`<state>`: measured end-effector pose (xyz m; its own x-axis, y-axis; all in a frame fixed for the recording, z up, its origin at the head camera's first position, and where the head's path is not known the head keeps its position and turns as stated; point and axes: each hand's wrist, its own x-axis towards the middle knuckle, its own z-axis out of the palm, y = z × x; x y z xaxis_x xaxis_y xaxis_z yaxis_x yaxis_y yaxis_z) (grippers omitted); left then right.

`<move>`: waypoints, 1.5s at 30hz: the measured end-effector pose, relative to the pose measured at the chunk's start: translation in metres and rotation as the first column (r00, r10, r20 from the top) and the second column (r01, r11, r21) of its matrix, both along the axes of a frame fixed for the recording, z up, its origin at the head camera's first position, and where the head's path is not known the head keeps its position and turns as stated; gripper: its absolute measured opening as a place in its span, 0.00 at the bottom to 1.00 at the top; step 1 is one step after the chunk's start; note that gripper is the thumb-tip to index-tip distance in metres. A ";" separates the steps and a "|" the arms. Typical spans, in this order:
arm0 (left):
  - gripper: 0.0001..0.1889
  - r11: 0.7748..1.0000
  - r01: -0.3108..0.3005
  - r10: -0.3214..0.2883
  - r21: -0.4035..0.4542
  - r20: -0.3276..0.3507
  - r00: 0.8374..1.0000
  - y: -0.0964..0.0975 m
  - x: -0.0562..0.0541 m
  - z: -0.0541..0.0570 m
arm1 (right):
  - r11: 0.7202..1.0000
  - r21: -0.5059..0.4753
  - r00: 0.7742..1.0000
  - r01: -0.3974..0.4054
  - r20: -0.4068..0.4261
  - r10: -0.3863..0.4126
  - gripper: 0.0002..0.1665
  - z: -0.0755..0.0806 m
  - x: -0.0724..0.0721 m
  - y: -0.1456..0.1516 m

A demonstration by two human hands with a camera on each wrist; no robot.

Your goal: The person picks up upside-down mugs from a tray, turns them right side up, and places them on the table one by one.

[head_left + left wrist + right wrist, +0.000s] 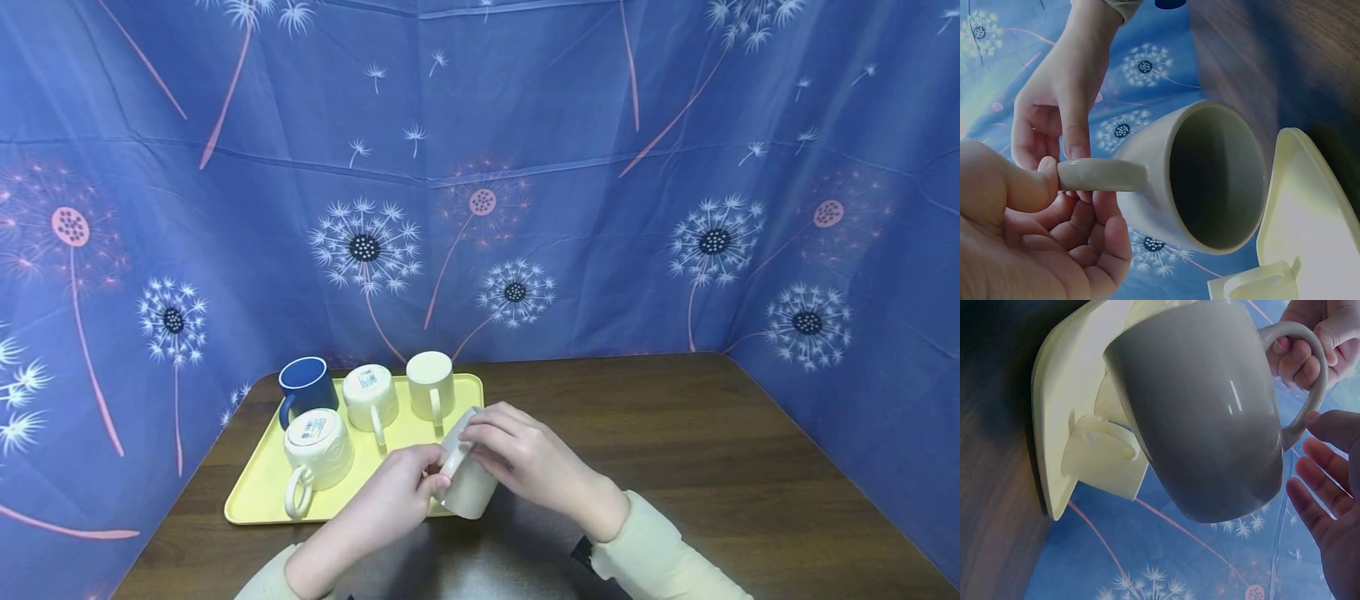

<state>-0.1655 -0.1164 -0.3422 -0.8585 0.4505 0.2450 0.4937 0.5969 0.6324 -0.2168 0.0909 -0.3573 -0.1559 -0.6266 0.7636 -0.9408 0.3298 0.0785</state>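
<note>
Blue dandelion-print curtain (pixel 600 250) behind dark wooden table (pixel 690 467). Yellow tray (pixel 258 492) toward table's left edge. Grey mug (pixel 474 490) tilted, held above tray's near right corner; left hand (pixel 397 490) pinches handle, right hand (pixel 528 457) loosely extended, fingertip on handle. White labels (pixel 312 427) on bases of two upturned cream mugs (pixel 330 463), apparently barcoded, print too small to read. Blue mug (pixel 318 398) at far left corner.
</note>
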 end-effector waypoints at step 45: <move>0.04 0.900 0.393 -0.380 -0.188 0.102 0.919 0.001 -0.015 0.022 | 0.969 0.208 0.948 -0.135 0.312 0.065 0.09 0.005 0.015 0.029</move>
<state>-0.1808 -0.1154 -0.3206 -0.6174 0.7838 0.0669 0.6752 0.4844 0.5563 -0.2014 0.1202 -0.3527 -0.2833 -0.7998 0.5292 -0.9590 0.2393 -0.1518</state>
